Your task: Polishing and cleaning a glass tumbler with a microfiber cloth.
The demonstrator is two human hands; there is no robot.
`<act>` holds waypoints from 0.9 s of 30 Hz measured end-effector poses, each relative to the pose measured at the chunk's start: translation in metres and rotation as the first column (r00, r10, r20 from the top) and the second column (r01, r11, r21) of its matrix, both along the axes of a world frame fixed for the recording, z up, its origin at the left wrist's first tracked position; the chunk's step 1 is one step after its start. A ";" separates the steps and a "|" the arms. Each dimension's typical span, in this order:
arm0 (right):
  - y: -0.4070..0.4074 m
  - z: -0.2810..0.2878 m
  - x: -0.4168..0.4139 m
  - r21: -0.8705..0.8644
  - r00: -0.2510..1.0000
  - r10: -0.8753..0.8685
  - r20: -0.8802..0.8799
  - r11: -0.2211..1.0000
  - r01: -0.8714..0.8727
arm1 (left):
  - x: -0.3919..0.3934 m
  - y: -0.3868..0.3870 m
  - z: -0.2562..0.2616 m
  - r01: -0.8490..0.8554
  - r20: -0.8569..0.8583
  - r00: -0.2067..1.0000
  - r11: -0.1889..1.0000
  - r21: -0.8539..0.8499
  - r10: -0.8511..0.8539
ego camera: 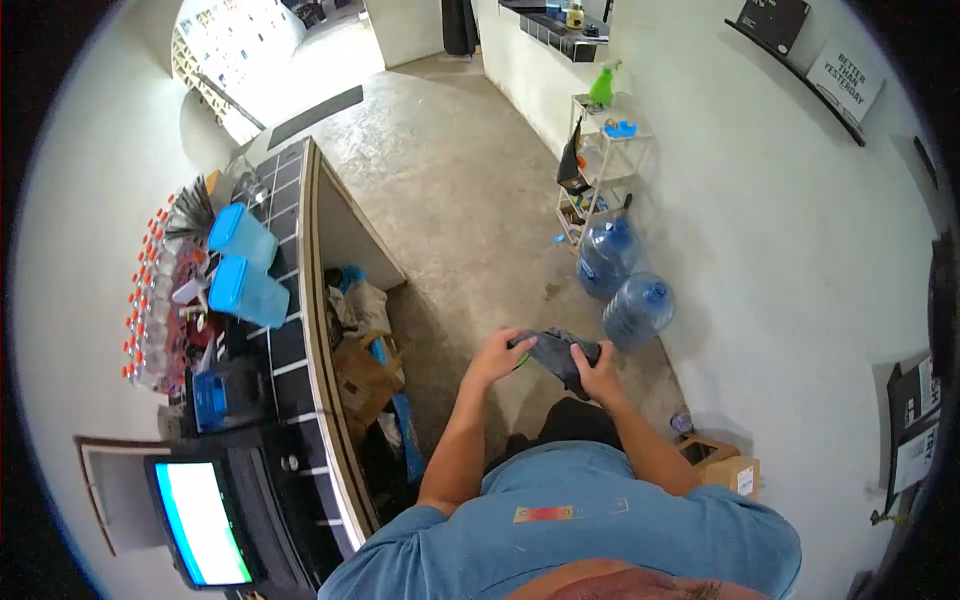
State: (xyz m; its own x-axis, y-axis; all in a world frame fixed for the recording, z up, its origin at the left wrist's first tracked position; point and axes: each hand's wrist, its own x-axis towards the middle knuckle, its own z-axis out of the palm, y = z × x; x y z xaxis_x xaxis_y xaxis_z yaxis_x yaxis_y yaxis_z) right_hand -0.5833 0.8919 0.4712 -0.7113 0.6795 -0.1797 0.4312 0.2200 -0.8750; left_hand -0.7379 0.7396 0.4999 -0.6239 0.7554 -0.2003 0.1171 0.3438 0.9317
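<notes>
A dark grey cloth (556, 355), bunched up, is stretched between my two hands in front of my body. My left hand (501, 355) grips its left end, the thumb lying on top. At the other end my right hand (595, 372) pinches the fabric, thumb uppermost. A bit of bright green (523, 361) shows at the edge by my left fingers; whether it belongs to the cloth I cannot tell. Bare concrete floor (465, 195) lies under and beyond the cloth.
On the left runs a black-tiled counter (291, 337) with blue-lidded containers (247, 291), several red-capped bottles (154, 315) and a lit screen (201, 523). Bags (367, 375) fill the space beneath. At right stand large water jugs (639, 309), a white shelf rack (611, 176) and cardboard boxes (731, 472).
</notes>
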 end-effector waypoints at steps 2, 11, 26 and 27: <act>0.015 -0.010 -0.018 0.078 0.989 -0.139 -0.058 0.987 0.143 | -0.022 0.023 0.004 0.011 -0.330 0.944 0.998 0.067 0.012; 0.148 -0.001 -0.110 0.289 0.992 0.081 0.092 0.952 -0.105 | -0.153 0.132 -0.064 -0.107 -0.393 0.917 0.992 -0.069 0.071; 0.254 0.059 -0.451 -0.426 0.684 0.663 -0.304 0.548 -0.720 | -0.397 0.223 -0.007 -0.012 -0.010 1.000 0.928 0.373 0.017; 0.258 0.054 -0.471 -0.426 0.687 0.661 -0.303 0.551 -0.718 | -0.414 0.232 -0.002 -0.058 0.177 0.983 0.855 0.515 -0.040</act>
State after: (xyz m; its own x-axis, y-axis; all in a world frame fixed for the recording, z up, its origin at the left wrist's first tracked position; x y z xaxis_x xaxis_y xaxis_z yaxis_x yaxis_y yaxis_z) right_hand -1.0542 1.1500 0.5254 -0.9558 -0.1871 -0.2268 0.2381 -0.0401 -0.9704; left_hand -1.1523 0.9717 0.4978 -0.6228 0.7746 0.1102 -0.0655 -0.1919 0.9792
